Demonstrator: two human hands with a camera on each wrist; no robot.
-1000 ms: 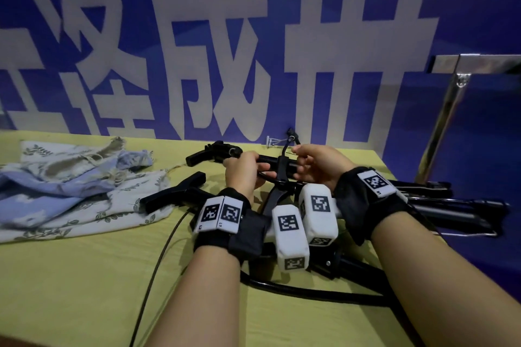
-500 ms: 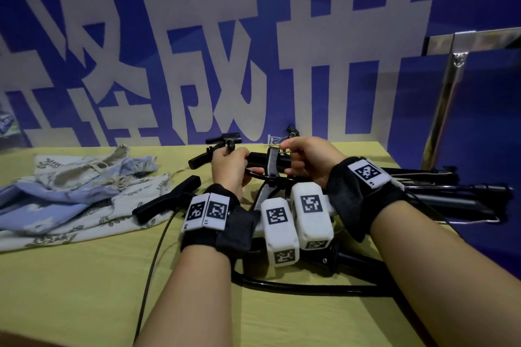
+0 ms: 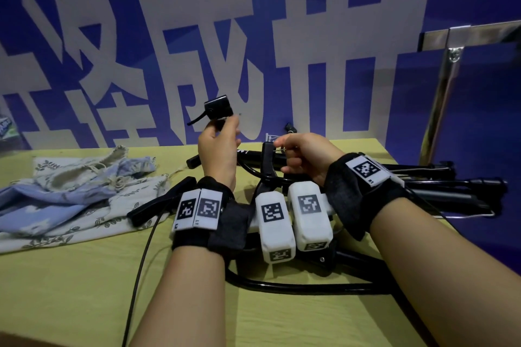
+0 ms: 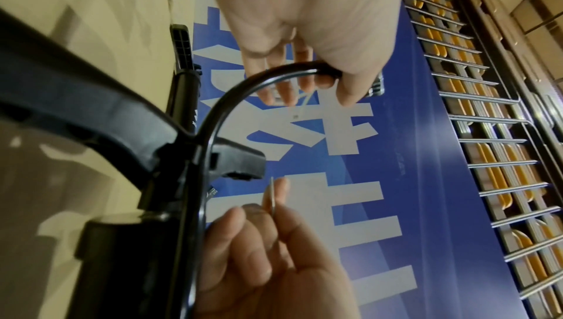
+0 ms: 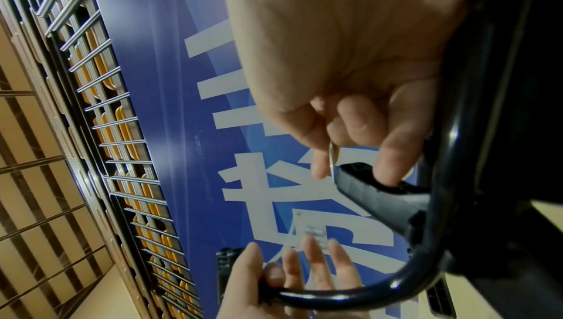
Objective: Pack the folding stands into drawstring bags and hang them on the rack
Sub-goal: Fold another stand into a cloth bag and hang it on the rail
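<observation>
Black folding stand (image 3: 253, 175), its curved arm raised in the left grip (image 3: 218, 146); right grip (image 3: 303, 153) pinches a thin wire.

Black folding stands (image 3: 439, 191) are heaped at the table's right; one stand's curved gooseneck (image 4: 219, 107) is raised. Floral and blue drawstring bags (image 3: 70, 200) are crumpled, empty, at left.

On the table (image 3: 70, 276), drawstring bags (image 3: 79, 200) lie left — folding stands (image 3: 439, 191) right, rack (image 3: 451, 65) behind them.
</observation>
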